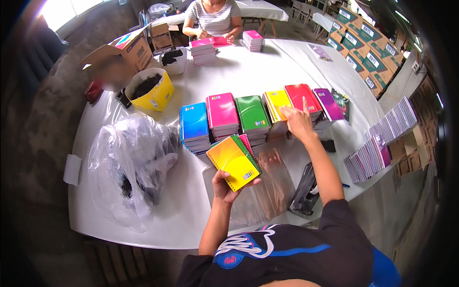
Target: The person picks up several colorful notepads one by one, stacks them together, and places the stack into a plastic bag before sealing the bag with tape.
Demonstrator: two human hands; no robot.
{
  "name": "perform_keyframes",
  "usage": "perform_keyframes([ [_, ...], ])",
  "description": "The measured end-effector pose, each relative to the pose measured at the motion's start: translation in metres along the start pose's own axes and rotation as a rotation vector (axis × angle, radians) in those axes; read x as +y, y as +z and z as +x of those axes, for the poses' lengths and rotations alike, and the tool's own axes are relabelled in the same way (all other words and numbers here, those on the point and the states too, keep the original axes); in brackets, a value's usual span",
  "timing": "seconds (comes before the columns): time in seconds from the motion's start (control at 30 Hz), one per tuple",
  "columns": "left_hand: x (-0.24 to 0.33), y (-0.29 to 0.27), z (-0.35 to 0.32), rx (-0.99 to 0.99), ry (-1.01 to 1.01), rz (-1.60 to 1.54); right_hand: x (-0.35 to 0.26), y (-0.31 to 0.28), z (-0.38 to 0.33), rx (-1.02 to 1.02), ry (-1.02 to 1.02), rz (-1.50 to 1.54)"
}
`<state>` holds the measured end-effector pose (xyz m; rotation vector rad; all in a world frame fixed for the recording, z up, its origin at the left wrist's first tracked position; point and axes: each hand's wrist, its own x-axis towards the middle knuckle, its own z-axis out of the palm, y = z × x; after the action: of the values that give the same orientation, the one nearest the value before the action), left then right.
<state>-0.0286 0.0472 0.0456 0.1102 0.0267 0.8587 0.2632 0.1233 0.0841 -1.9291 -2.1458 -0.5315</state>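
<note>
My left hand (224,185) grips a small bundle of spiral notebooks (234,160), yellow on top with green and pink beneath, held above a clear plastic sleeve (272,186). Farther out, my right hand (297,120) reaches with fingers spread onto the red notebook stack (302,97), next to the yellow stack (277,103). A row of stacks runs across the white table (248,71): blue (194,122), pink (222,112), green (252,114), yellow, red and purple (329,104).
A clear bag holding black items (131,162) lies at the left. A yellow tub (152,90) and an open cardboard box (129,50) stand behind it. Another person (213,19) works at the far end beside pink stacks (204,50). Upright notebooks (382,141) line the right edge.
</note>
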Motion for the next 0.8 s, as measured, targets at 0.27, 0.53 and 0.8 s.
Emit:
perform_keyframes([
  [0.27, -0.022, 0.007, 0.02, 0.027, 0.005, 0.015, -0.014, -0.024, -0.013, 0.302, 0.057, 0.19],
  [0.53, -0.055, 0.013, 0.029, 0.021, 0.099, 0.082, 0.02, -0.012, 0.007, -0.105, 0.133, 0.354],
  [0.8, -0.095, 0.02, 0.034, -0.089, 0.248, 0.072, 0.003, -0.084, -0.029, 0.534, -0.276, 0.452],
])
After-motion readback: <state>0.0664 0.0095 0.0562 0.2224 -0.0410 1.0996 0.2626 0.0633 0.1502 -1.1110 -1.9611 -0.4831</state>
